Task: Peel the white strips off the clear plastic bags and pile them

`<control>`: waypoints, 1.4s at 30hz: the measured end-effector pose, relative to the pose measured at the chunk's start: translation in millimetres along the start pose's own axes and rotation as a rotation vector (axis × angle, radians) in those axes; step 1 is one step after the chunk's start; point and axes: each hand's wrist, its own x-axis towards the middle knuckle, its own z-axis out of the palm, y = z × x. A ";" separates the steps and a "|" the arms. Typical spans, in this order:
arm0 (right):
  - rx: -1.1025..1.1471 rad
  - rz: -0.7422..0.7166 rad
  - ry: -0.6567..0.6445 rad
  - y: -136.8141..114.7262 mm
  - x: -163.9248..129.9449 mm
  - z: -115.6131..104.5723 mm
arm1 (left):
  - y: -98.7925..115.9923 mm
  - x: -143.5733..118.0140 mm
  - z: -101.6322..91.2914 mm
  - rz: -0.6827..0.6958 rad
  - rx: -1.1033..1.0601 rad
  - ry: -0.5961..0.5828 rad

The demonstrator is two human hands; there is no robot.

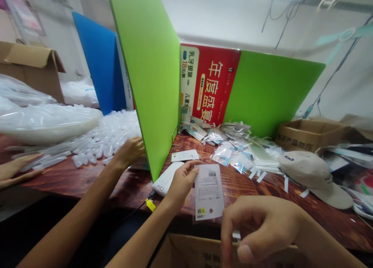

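Head camera view: a clear plastic sleeve holding a white printed card is being pinched at its upper left corner by the left hand, its long axis running away from the body. The right hand, fingers curled narrow, is being held just beside its lower right edge, above an open brown cardboard box whose contents are hidden.

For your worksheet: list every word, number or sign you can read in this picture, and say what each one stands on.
"年度盛宴": large yellow characters on the red poster.
"乳牙拔除" and "18元/颗": the poster's pale left strip.
"1000": bottom edge of the packaged card pinched in the left hand.
"3": side of the beige cap.
Cardboard box characters, the card's fine print and the pile of packets: too small or blurred.
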 end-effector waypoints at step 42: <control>0.230 -0.461 0.882 44.2 28.1 -62.3 | 19.2 -2.3 -8.6 0.014 -0.125 -0.179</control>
